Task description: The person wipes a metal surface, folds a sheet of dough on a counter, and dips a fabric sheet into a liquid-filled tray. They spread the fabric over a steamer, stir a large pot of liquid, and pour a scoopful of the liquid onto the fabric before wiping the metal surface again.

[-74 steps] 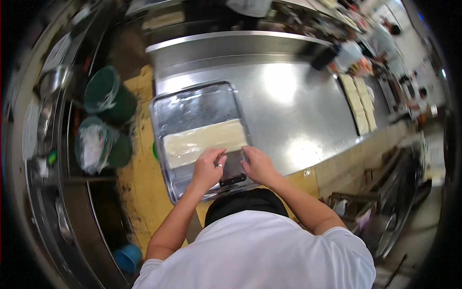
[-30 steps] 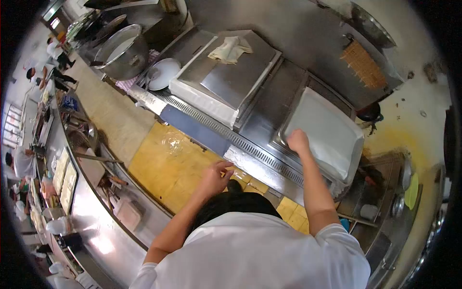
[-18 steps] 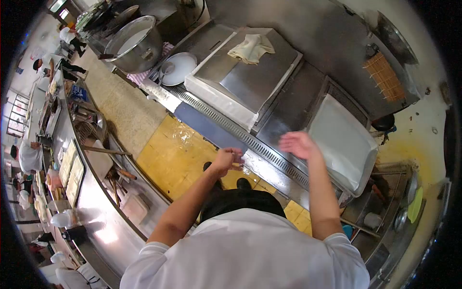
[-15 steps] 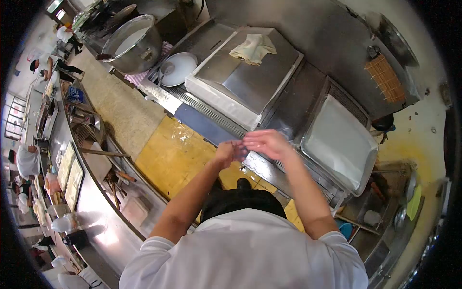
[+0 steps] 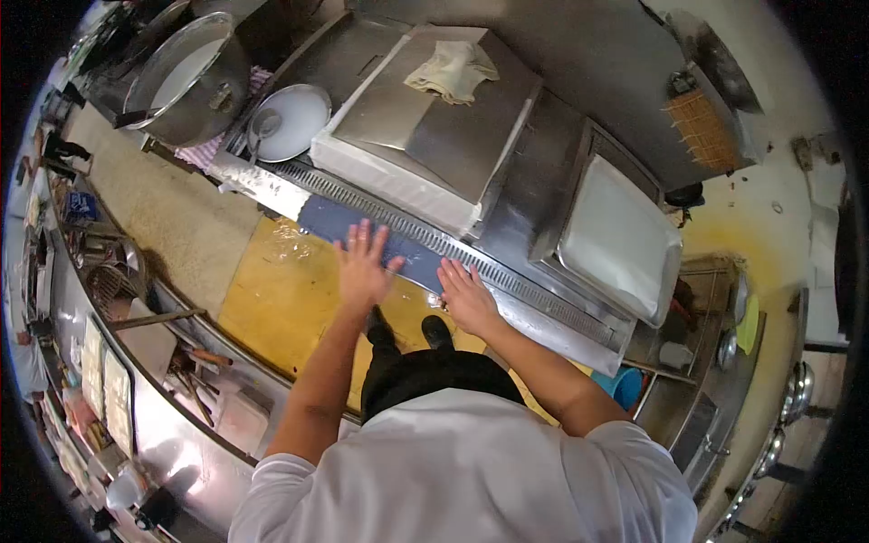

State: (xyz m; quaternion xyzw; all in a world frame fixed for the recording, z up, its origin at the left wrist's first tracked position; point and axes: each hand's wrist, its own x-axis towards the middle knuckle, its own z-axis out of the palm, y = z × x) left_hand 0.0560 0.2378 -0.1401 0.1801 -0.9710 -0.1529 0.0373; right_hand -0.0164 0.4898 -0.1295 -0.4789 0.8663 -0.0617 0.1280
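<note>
Above the yellow floor my left hand (image 5: 365, 269) is open, fingers spread and holding nothing, beside the dark blue strip (image 5: 409, 258) on the counter's front edge. My right hand (image 5: 468, 297), open too with nothing in it, is at the right end of that strip; whether it touches is unclear. Behind the strip runs a slotted grate (image 5: 362, 210). A steel box-like cover (image 5: 434, 118) sits behind it with a crumpled pale cloth (image 5: 452, 71) on top.
A large metal pot (image 5: 195, 86) and a round white lid (image 5: 294, 124) are at upper left. To the right lies a tray with a white surface (image 5: 615, 235). A steel worktop (image 5: 217, 457) curves along the left, with tools on a shelf below.
My hands, close together before, have moved apart, and the fingers have spread. The left hand has shifted left. The camera view has shifted, so the counter appears further left.
</note>
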